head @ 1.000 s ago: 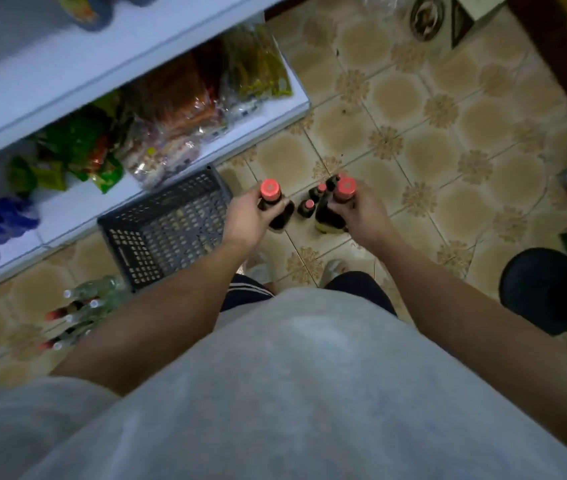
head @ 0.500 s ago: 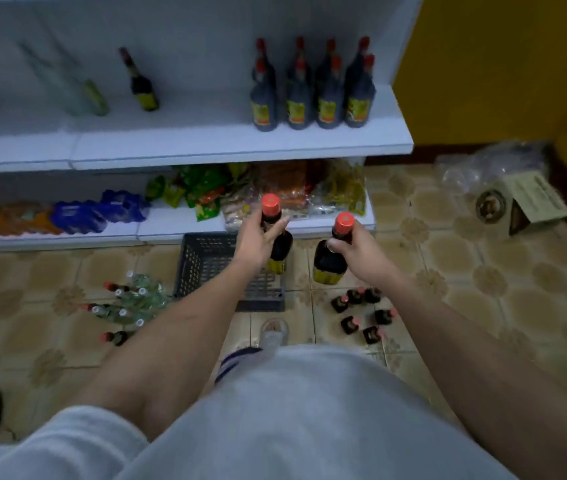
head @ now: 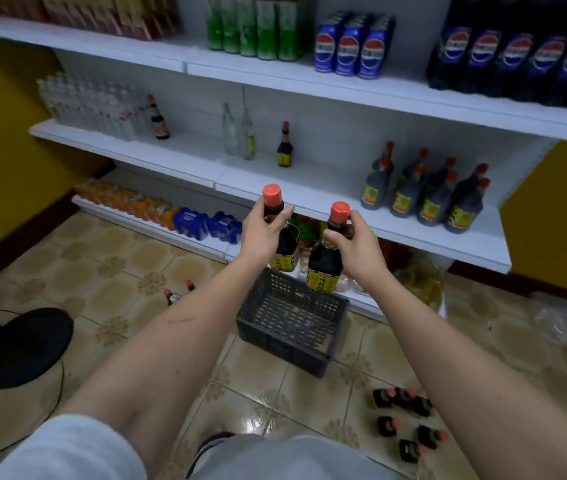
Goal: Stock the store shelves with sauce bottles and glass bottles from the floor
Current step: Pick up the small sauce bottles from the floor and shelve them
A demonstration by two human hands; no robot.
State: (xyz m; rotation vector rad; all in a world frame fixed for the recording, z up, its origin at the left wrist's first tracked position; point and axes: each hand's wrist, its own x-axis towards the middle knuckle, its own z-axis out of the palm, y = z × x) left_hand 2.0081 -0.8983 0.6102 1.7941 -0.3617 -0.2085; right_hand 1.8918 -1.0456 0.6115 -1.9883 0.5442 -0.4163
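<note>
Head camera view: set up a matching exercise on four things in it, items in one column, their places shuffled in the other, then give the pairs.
Items:
1. blue cans
2. clear glass bottles
3. grey crate
4. black round base

Places:
A. on the floor tiles at far left
B. on the floor against the lowest shelf, below the two hands
C. on the top shelf beside green bottles
D. on the middle shelf left of a lone dark sauce bottle

Pairs: 1-C, 2-D, 3-B, 4-A
</note>
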